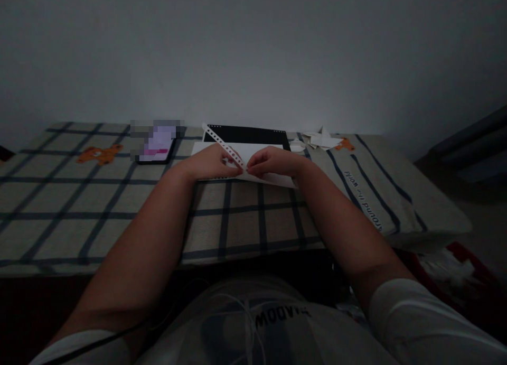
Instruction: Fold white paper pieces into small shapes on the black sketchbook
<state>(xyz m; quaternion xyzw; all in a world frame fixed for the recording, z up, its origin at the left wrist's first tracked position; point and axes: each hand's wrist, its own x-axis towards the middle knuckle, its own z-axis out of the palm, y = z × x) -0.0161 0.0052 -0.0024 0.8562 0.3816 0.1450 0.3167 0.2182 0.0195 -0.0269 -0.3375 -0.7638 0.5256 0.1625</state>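
Note:
A narrow white paper strip [222, 144] with a row of punched holes slants up and left from between my hands. My left hand [214, 161] is closed, thumb and fingers pinching the strip close to its lower end. Opposite it, with fingertips almost touching the left ones, my right hand [273, 161] is pinched on that same end; the fingers hide part of the grip. Beneath both hands lies white paper [281, 181]. Behind the paper is a flat black sheet or cover [245, 134] with small holes along its far edge.
A phone [157, 143] with a lit, blurred screen rests to the left. Crumpled white paper pieces [322, 139] lie right of the black sheet. A checked cloth [241, 212] covers the table, which stands against a wall [253, 53]. A red container [455, 264] with white scraps is below right.

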